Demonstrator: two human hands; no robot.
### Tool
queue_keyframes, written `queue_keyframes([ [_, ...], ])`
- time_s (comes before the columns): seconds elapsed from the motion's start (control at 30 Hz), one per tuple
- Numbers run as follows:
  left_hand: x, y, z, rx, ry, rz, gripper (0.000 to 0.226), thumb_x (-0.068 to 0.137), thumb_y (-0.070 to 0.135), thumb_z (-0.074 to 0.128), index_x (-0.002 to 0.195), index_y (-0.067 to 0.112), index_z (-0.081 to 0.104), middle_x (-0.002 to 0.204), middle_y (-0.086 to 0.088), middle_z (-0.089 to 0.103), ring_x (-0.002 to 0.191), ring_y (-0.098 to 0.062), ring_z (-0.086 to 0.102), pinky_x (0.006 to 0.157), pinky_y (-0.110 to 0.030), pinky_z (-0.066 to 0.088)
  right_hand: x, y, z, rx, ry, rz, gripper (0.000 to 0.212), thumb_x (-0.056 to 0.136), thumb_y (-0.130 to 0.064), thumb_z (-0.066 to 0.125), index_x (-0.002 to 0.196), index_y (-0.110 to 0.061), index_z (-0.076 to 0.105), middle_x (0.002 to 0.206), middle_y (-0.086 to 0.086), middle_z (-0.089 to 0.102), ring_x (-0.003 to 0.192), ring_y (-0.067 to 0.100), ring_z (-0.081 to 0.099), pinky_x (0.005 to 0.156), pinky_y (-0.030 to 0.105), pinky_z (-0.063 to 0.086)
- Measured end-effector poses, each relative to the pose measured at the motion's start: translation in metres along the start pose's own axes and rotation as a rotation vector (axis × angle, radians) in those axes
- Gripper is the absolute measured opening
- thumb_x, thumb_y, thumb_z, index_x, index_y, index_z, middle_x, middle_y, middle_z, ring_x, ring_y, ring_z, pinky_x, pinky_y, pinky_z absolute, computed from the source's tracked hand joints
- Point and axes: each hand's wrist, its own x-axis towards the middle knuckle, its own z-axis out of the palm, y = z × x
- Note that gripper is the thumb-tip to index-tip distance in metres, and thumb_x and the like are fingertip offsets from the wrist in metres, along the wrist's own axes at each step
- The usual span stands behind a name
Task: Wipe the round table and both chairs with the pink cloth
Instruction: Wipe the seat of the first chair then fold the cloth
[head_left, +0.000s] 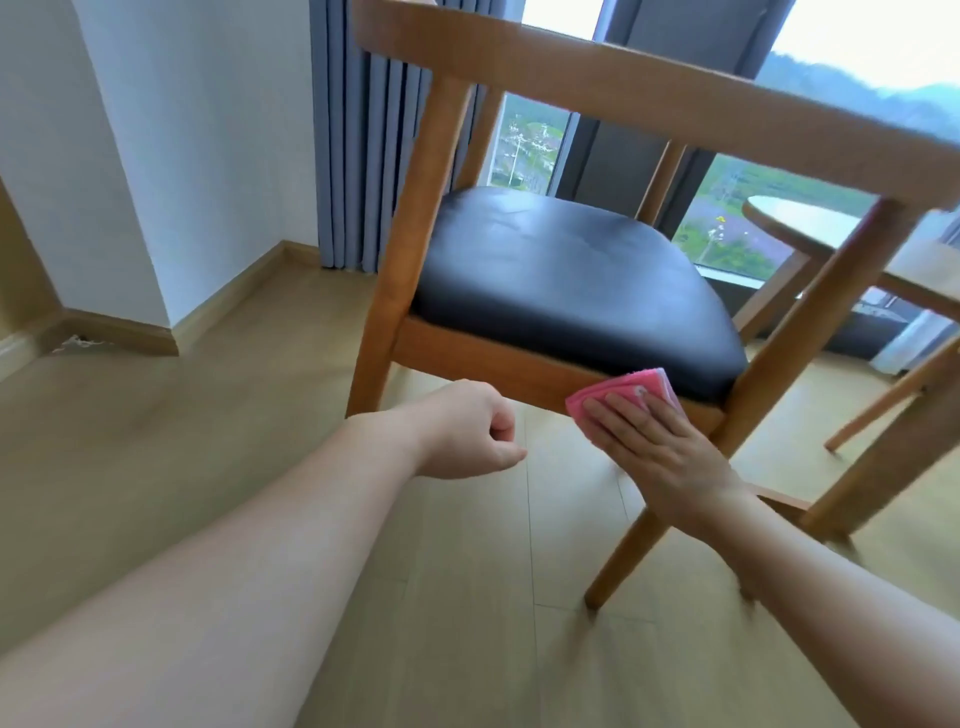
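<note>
One cloth (618, 397), folded, pressed flat against chair (571, 280) seat rail by right hand (654, 447), fingers straight. Left hand (467, 431) loosely curled, holding nothing. Best to keep even pressure, run along whole rail, then legs. Table (810, 221) off right, apart from cloth.

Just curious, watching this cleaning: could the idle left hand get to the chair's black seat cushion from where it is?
Probably yes. The left hand hangs loosely curled just below the wooden seat rail, and nothing lies between it and the black seat cushion.
</note>
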Motion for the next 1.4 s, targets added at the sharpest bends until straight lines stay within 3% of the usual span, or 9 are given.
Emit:
queue_keyframes([
  [0.07,0.007,0.006,0.009,0.011,-0.009,0.002,0.03,0.086,0.039,0.061,0.063,0.02,0.061,0.062,0.007,0.06,0.065,-0.014,0.06,0.063,-0.032,0.055,-0.025,0.011,0.001,-0.016,-0.012,0.01,0.063,0.088,-0.007,0.032,0.15,-0.011,0.02,0.159,0.006,0.015,0.147,0.024,-0.001,0.119,0.045,0.005],
  [0.17,0.018,0.014,0.023,0.033,-0.022,0.01,0.032,0.085,0.041,0.061,0.059,0.023,0.059,0.059,0.009,0.057,0.059,-0.01,0.057,0.055,-0.025,0.048,-0.062,0.021,0.005,-0.02,-0.072,0.035,0.062,0.089,-0.006,0.029,0.15,-0.011,0.017,0.157,0.009,0.023,0.147,0.028,0.01,0.118,0.048,0.01],
  [0.33,0.029,0.024,0.035,0.066,-0.028,0.029,0.033,0.085,0.042,0.06,0.06,0.02,0.06,0.058,0.008,0.057,0.057,-0.01,0.056,0.054,-0.025,0.049,-0.09,0.03,0.012,-0.021,-0.115,0.035,0.064,0.091,-0.011,0.019,0.153,-0.011,0.004,0.161,0.009,-0.002,0.148,0.029,0.002,0.12,0.048,0.0],
  [0.53,0.024,0.013,0.029,0.074,-0.028,0.002,0.033,0.085,0.043,0.059,0.061,0.02,0.061,0.059,0.011,0.057,0.059,-0.01,0.056,0.054,-0.025,0.049,-0.084,0.023,0.012,-0.014,-0.079,0.067,0.06,0.09,-0.007,0.023,0.15,-0.008,0.02,0.159,0.011,0.016,0.147,0.031,0.01,0.119,0.048,0.006],
  [0.67,0.013,-0.005,0.016,0.052,-0.018,-0.043,0.034,0.086,0.043,0.059,0.061,0.02,0.061,0.061,0.005,0.058,0.056,-0.008,0.055,0.052,-0.022,0.044,-0.051,0.015,0.011,0.009,-0.016,0.062,0.065,0.087,0.003,0.031,0.149,-0.009,0.02,0.159,0.01,0.019,0.147,0.029,0.006,0.119,0.047,0.003],
  [0.87,-0.013,-0.032,-0.012,0.034,0.043,-0.118,0.034,0.085,0.042,0.061,0.06,0.019,0.061,0.059,0.008,0.057,0.054,-0.003,0.054,0.052,-0.021,0.046,0.044,-0.015,0.004,0.111,0.007,0.029,0.062,0.088,-0.011,0.02,0.151,-0.01,0.022,0.157,0.01,0.019,0.146,0.026,0.006,0.12,0.044,0.002],
  [1.07,-0.043,-0.062,-0.046,0.029,0.119,-0.152,0.034,0.085,0.037,0.061,0.058,0.017,0.059,0.052,0.012,0.051,0.049,0.001,0.049,0.052,-0.021,0.042,0.123,-0.052,-0.007,0.126,0.014,-0.005,0.061,0.086,-0.011,0.021,0.145,-0.007,0.037,0.154,0.011,0.029,0.142,0.029,0.026,0.117,0.044,0.007],
  [1.23,-0.062,-0.081,-0.061,-0.03,0.151,-0.194,0.034,0.086,0.04,0.06,0.06,0.019,0.061,0.059,0.008,0.056,0.051,-0.004,0.052,0.052,-0.021,0.042,0.165,-0.073,-0.014,0.121,-0.049,-0.02,0.065,0.086,-0.014,0.009,0.152,-0.011,0.011,0.159,0.009,0.001,0.147,0.029,0.001,0.118,0.044,-0.005],
  [1.4,-0.066,-0.085,-0.066,-0.04,0.162,-0.214,0.034,0.087,0.039,0.061,0.058,0.022,0.06,0.062,0.005,0.058,0.051,-0.004,0.053,0.048,-0.015,0.038,0.178,-0.077,-0.013,0.116,-0.026,-0.035,0.066,0.086,-0.013,0.012,0.15,-0.011,0.021,0.158,0.009,0.012,0.146,0.028,0.011,0.118,0.045,0.005],
])
